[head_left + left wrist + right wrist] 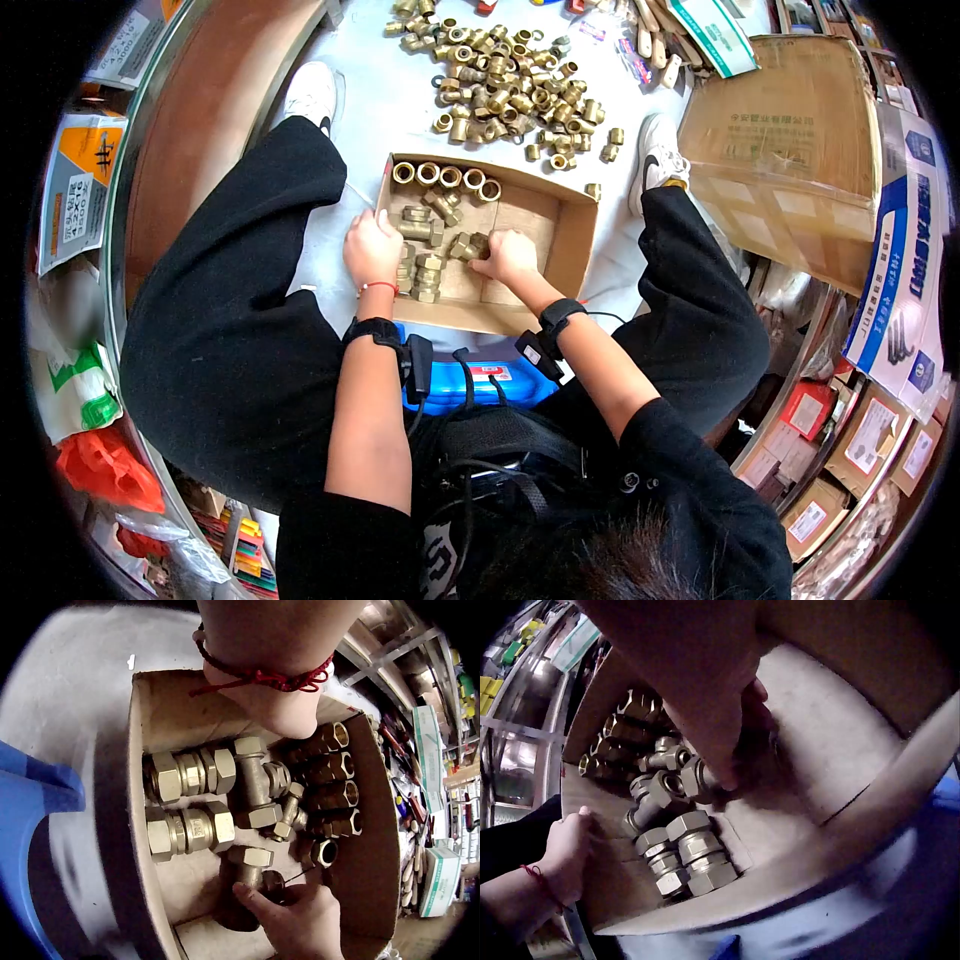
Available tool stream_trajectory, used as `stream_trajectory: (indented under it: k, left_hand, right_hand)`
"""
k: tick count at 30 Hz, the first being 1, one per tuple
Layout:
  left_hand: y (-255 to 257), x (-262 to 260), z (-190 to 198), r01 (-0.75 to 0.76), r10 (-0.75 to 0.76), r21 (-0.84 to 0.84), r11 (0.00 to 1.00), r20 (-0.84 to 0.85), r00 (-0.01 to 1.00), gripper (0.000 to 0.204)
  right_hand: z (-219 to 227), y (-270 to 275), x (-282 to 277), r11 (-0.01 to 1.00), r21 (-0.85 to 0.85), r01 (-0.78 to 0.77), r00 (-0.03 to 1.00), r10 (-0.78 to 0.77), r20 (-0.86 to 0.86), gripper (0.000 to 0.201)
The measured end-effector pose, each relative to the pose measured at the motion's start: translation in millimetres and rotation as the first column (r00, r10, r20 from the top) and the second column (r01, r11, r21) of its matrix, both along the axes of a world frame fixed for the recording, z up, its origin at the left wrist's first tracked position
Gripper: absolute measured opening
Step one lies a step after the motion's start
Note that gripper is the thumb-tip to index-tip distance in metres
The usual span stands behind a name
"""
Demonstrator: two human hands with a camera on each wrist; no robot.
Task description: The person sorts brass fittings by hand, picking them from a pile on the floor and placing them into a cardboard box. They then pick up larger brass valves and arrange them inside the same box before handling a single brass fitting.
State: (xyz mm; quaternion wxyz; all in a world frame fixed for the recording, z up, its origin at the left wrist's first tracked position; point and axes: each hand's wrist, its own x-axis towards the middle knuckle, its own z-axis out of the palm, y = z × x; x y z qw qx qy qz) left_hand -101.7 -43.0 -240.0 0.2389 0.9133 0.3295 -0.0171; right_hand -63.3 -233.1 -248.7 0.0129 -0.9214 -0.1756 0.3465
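While your right hand [510, 257] reaches into the cardboard box [480, 318], its thumb and fingers are narrowed in a pinch on a brass tee fitting [466, 246] near the middle of the box. You have your left hand [372, 250] on the left wall, fingers curled over its edge. Whether the tee touches the box floor, you cannot tell from these views.

To the left of the pinched tee you have another large tee [420, 231] lying on its side, and a smaller tee [443, 207] just beyond it. Two hex couplings [428, 280] lie side by side at the near left, and five brass sleeves [451, 186] line the far left part, their open ends up. You can see bare cardboard on the right half of the floor.

Beyond the box, a pile of brass fittings [510, 95] spreads between your white shoes [311, 92], with a few loose pieces towards the right. Wooden handles [658, 48] lie at the far right, near a large carton [780, 150]. Nearest your body is a blue plastic object [440, 382].
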Motion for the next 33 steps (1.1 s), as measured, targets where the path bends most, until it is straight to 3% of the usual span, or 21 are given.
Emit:
stream_trajectory:
  k: [4, 10, 13, 14, 17, 18, 21, 24, 27, 33]
  left_hand:
    - [1.3, -0.3, -1.8, 0.012, -0.012, 0.013, 1.0, 0.028, 1.0, 0.023]
    - [0.6, 1.0, 0.6, 0.011, -0.011, 0.014, 1.0, 0.005, 1.0, 0.023]
    - [1.0, 0.2, -0.6, 0.01, -0.01, 0.018, 1.0, 0.006, 1.0, 0.023]
    - [1.3, 0.3, -0.7, 0.008, -0.008, 0.022, 1.0, 0.003, 1.0, 0.023]
    - [0.3, 0.4, -1.0, 0.009, -0.009, 0.028, 1.0, 0.005, 1.0, 0.024]
    - [0.4, 0.5, -0.8, 0.008, -0.008, 0.032, 0.999, 0.007, 1.0, 0.024]
    - [0.6, 0.6, -0.8, 0.004, -0.004, 0.016, 1.0, -0.003, 1.0, 0.024]
    - [0.5, -0.2, -1.8, 0.0, 0.0, 0.031, 1.0, 0.006, 1.0, 0.024]
    - [1.3, 0.7, -0.9, 0.003, -0.003, 0.021, 1.0, 0.001, 1.0, 0.025]
    - [0.2, 0.2, -1.0, 0.001, -0.001, 0.024, 1.0, -0.002, 1.0, 0.024]
  right_hand:
    - [-17.8, -12.6, -6.9, 0.959, 0.105, 0.265, 0.963, -0.257, -0.082, 0.056]
    - [-38.9, -13.9, -29.8, 0.844, 0.118, 0.524, 0.844, -0.494, -0.21, 0.056]
    - [-35.0, -9.0, -33.9, 0.841, 0.024, 0.54, 0.821, -0.52, -0.236, 0.056]
    - [-29.8, -8.1, -36.0, 0.842, 0.101, 0.529, 0.831, -0.491, -0.26, 0.053]
    - [-47.9, -6.3, -43.1, 0.733, 0.062, 0.677, 0.664, -0.572, -0.481, 0.049]
    - [-47.2, -3.2, -45.2, 0.776, 0.061, 0.628, 0.725, -0.554, -0.409, 0.046]
    - [-40.4, -1.5, -43.2, 0.799, 0.066, 0.597, 0.751, -0.528, -0.396, 0.042]
    - [-29.2, 0.9, -43.6, 0.732, 0.07, 0.677, 0.684, -0.592, -0.427, 0.042]
    - [-34.6, -2.1, -48.7, 0.731, 0.104, 0.674, 0.695, -0.58, -0.425, 0.045]
    - [-39.3, -1.2, -54.3, 0.856, -0.014, 0.517, 0.819, -0.5, -0.284, 0.048]
